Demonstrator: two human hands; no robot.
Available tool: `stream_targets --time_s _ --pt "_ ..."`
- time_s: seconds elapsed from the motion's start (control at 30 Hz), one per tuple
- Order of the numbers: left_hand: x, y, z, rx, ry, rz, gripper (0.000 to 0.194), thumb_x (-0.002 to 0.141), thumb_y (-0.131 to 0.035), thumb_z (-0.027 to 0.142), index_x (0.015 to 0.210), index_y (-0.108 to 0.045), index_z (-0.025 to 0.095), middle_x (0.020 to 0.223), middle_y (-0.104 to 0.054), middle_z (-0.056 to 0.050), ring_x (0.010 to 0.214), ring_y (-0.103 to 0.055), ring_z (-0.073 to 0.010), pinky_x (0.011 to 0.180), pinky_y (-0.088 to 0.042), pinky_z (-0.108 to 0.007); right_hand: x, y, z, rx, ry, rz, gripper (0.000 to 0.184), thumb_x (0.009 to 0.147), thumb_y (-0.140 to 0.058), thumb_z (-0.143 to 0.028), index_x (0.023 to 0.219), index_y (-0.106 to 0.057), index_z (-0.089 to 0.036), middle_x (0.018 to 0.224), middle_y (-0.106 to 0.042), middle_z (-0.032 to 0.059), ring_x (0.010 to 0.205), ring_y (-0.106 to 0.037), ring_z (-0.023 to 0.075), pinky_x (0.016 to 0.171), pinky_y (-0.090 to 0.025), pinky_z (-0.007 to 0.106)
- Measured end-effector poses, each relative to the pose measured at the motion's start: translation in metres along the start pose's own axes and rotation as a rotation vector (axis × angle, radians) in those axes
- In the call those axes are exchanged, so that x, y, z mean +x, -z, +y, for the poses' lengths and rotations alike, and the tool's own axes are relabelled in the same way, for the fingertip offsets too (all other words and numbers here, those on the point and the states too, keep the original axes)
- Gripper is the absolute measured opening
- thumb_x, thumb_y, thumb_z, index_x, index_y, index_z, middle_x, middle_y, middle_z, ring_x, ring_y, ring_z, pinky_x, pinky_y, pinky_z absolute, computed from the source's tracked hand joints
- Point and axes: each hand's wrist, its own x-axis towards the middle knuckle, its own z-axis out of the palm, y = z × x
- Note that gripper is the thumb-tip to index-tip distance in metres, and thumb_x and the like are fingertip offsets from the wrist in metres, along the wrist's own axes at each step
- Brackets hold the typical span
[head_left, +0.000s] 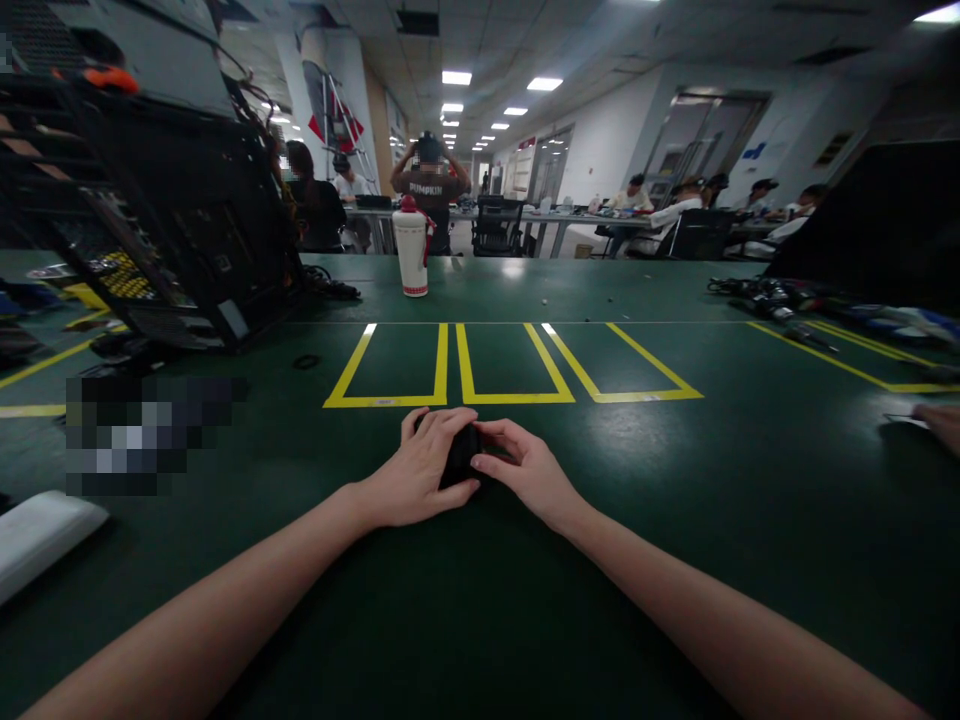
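Observation:
A small black case-like object (pixel 460 455) sits on the green tabletop in front of me, mostly covered, so its exact kind does not show. Across its top and left side lies my left hand (pixel 424 465), with the fingers curled over the far edge and the thumb along the near side. My right hand (pixel 529 465) grips its right end between thumb and fingers. Just beyond both hands are yellow tape outlines (pixel 510 398) on the table.
A white tumbler with a red lid (pixel 412 250) stands farther back. An open computer chassis (pixel 202 220) rises at the left, near a black ring (pixel 307 362). White casing (pixel 45 540) lies front left. Cables (pixel 765 295) and another person's hand (pixel 941 425) are at right.

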Motion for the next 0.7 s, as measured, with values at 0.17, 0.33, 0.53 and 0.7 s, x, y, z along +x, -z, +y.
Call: stream_targets --time_s 0.17,0.33,0.53,0.7 --pt "0.000 -0.002 -0.001 0.023 -0.003 0.031 0.068 0.073 -0.053 0.029 0.128 -0.015 0.024 0.126 -0.037 -0.009 0.117 -0.034 -0.0274 0.101 -0.012 -0.049 -0.001 -0.002 0.000 -0.003 0.011 0.002 0.033 0.071 -0.060 -0.021 0.103 -0.051 -0.022 0.104 -0.057 0.0023 0.102 -0.053 0.0162 0.090 -0.043 0.035" --pt "-0.001 -0.005 -0.002 0.030 -0.010 0.028 0.068 0.075 -0.052 0.029 0.129 -0.012 0.023 0.129 -0.034 -0.009 0.118 -0.032 -0.0270 0.102 -0.008 -0.051 -0.002 -0.003 -0.005 -0.024 0.013 -0.001 0.031 0.073 -0.057 -0.022 0.103 -0.051 -0.022 0.102 -0.056 0.0022 0.100 -0.054 0.0156 0.088 -0.044 0.034" --pt "-0.001 -0.002 -0.002 0.018 -0.045 0.032 0.069 0.075 -0.053 0.029 0.129 -0.012 0.020 0.127 -0.033 -0.011 0.117 -0.033 -0.0253 0.102 -0.019 -0.046 -0.003 -0.003 -0.010 -0.073 0.023 0.020 0.023 0.077 -0.052 -0.027 0.100 -0.052 -0.022 0.100 -0.056 0.0018 0.097 -0.054 0.0154 0.086 -0.045 0.034" --pt "0.000 0.005 0.001 -0.002 -0.049 -0.012 0.067 0.076 -0.053 0.029 0.129 -0.013 0.021 0.125 -0.036 -0.011 0.115 -0.036 -0.0258 0.100 -0.025 -0.046 -0.003 -0.003 -0.011 -0.100 -0.010 0.031 0.029 0.077 -0.053 -0.028 0.106 -0.049 -0.022 0.108 -0.053 0.0036 0.102 -0.051 0.0167 0.089 -0.043 0.036"
